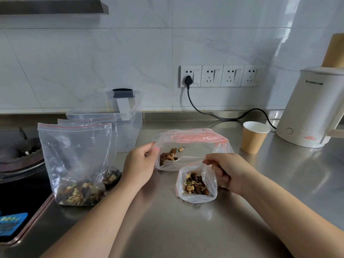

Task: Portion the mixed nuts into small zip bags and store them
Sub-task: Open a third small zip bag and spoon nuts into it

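Note:
A large clear zip bag (193, 144) with a red strip lies on its side on the steel counter (186, 229), a few mixed nuts (170, 155) and a white spoon (174, 159) at its near left corner. My left hand (139, 164) pinches that bag's left edge. In front of it stands a small zip bag (197, 185), open at the top and partly filled with nuts. My right hand (229, 172) grips the small bag's right rim, thumb and forefinger pinched at its top edge. Whether it also holds the spoon's handle is unclear.
Two upright zip bags (78, 161) with nuts at the bottom stand at the left, before a clear plastic container (128, 127). A gas hob (18, 157) lies far left. A paper cup (254, 136), a white kettle (312, 108) and its black cable (204, 113) are at the right.

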